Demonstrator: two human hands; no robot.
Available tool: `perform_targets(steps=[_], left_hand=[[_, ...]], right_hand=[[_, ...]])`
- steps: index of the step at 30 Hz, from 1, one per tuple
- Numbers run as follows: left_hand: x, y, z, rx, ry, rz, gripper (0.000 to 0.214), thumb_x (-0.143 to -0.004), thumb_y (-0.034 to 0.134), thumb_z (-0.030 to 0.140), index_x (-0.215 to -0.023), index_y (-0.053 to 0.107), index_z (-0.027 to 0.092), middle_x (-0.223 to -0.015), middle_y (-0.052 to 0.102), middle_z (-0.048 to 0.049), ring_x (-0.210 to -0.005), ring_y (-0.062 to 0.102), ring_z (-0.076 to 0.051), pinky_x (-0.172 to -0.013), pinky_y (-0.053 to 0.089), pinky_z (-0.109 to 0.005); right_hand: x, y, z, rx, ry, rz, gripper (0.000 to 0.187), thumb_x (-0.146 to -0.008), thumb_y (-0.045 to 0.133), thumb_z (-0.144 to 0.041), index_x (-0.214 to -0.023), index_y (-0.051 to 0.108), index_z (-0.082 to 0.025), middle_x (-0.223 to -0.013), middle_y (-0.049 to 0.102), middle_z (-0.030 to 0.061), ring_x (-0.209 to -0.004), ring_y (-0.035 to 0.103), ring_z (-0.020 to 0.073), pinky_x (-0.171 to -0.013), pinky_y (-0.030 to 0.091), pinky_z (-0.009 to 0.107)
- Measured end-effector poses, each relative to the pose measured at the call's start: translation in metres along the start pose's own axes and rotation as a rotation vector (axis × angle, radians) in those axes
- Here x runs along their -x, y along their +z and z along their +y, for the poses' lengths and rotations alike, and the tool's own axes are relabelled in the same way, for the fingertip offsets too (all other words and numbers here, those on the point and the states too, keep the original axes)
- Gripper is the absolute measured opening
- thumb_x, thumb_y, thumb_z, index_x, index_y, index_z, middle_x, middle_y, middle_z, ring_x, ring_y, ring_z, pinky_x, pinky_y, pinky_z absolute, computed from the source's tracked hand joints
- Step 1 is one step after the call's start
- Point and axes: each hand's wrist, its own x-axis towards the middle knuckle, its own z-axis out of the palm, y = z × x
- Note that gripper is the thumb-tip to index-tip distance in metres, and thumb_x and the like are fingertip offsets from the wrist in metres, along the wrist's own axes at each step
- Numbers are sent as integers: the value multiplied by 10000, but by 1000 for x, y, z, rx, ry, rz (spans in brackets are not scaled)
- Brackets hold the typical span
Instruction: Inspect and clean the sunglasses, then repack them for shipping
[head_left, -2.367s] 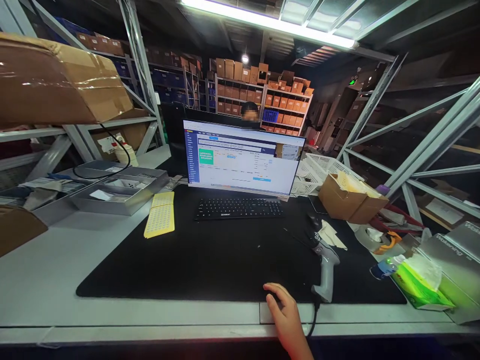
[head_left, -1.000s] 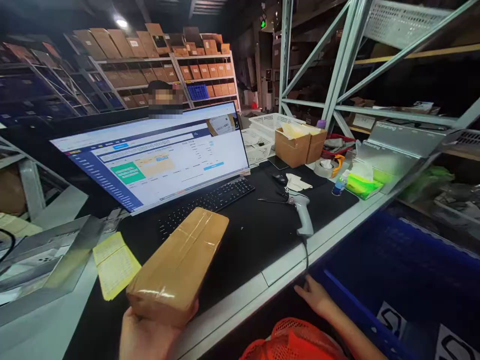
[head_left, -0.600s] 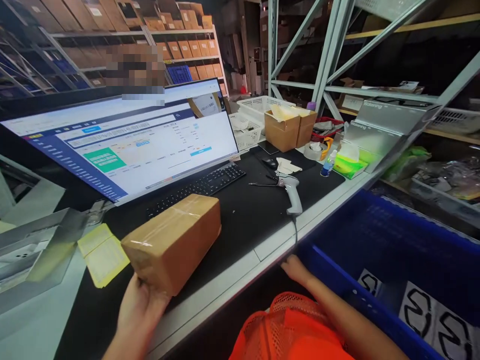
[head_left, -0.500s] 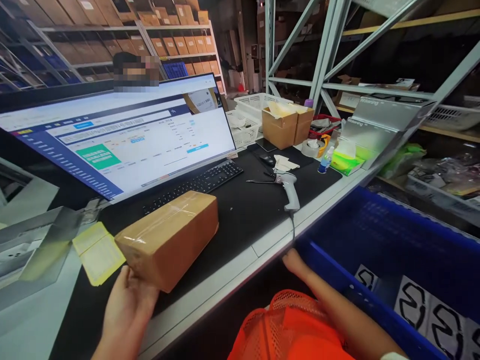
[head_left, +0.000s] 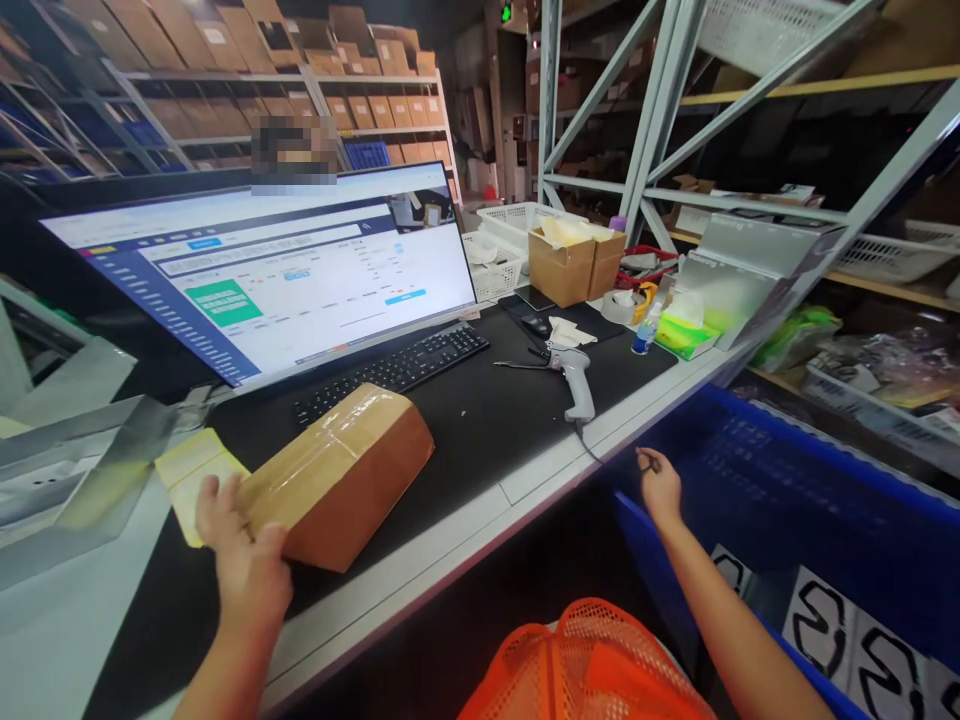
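Note:
A taped brown cardboard box rests on the black desk mat. My left hand grips its left end, thumb on the near side and fingers over the top. Beneath and behind that hand lies a yellow paper slip. My right hand is off the desk edge above a blue bin. Its fingers are curled together around a small dark thing that I cannot make out. To the left of it, a grey barcode scanner lies on the mat, its cable running over the edge.
A monitor and keyboard stand behind the box. Farther right are an open carton, tape roll, small bottle and tissue pack. A grey tray sits at left. Beyond the monitor is a person.
My left hand has shifted from under the box's end to its top and side, and the box has tipped slightly. My right hand has risen and moved right, over the blue bin.

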Motion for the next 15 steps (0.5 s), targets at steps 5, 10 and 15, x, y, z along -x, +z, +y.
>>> perform_targets(steps=[5,10,15], left_hand=[[-19,-16,-1,-305,363,-139,714,-623,808,538,-1267,589,320,-1569,377,-51,-1445,351,-414,-1203,237,-639],[-70,-27,-20,-221,350,-338,589,-713,752,581,-1262,575,458,-1454,522,65,-1349,493,-340,-1158,315,-657],[-106,-42,1,-424,224,-655,579,-724,706,640,-1230,670,360,-1538,488,0,-1445,375,-401,-1128,314,-681]], right_hand=[[-11,-69,-15,151,-21,-67,314,-688,594,-404,-863,740,-188,-667,718,54,-628,665,247,-635,504,365],[-19,-63,-119,265,-369,-176,414,-846,539,-421,-1120,722,-169,-743,711,48,-641,638,212,-639,508,337],[-25,40,-248,708,-934,-562,318,-992,533,-359,-1226,649,-178,-1203,669,107,-1059,647,230,-932,531,411]])
